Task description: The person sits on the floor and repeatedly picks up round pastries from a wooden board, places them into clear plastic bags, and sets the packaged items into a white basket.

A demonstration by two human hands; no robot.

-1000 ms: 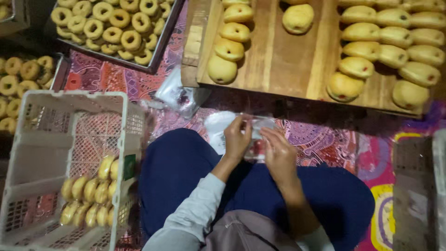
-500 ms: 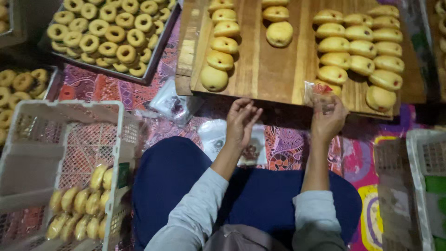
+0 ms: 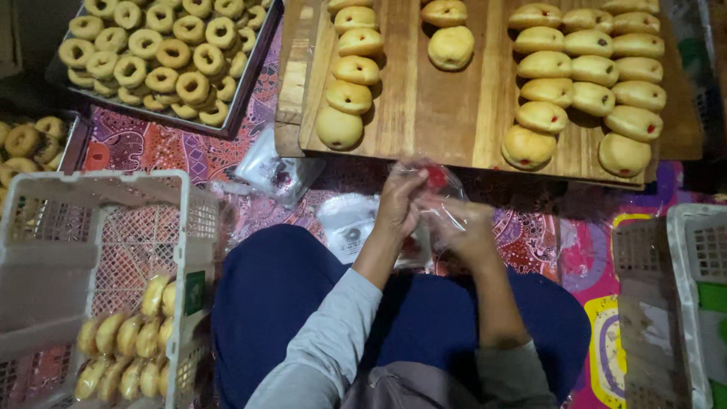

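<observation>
My left hand (image 3: 399, 203) and my right hand (image 3: 463, 226) meet over my lap, both gripping a clear plastic bag (image 3: 439, 198) with something red inside near its top. A stack of white plastic bags (image 3: 350, 223) lies on the patterned mat just left of my hands. In front of them stands a wooden board (image 3: 447, 106) carrying rows of filled buns (image 3: 585, 72), with a column of buns (image 3: 350, 72) on its left side.
A metal tray of ring doughnuts (image 3: 155, 53) sits at the far left, with another tray (image 3: 23, 140) at the left edge. A white plastic crate (image 3: 91, 250) holding bagged pastries is at my left knee. Another crate (image 3: 681, 295) stands at the right. A loose bag (image 3: 276, 170) lies by the board.
My right hand came back from the board's right rows to my lap with a bag. Both hands now grip it together.
</observation>
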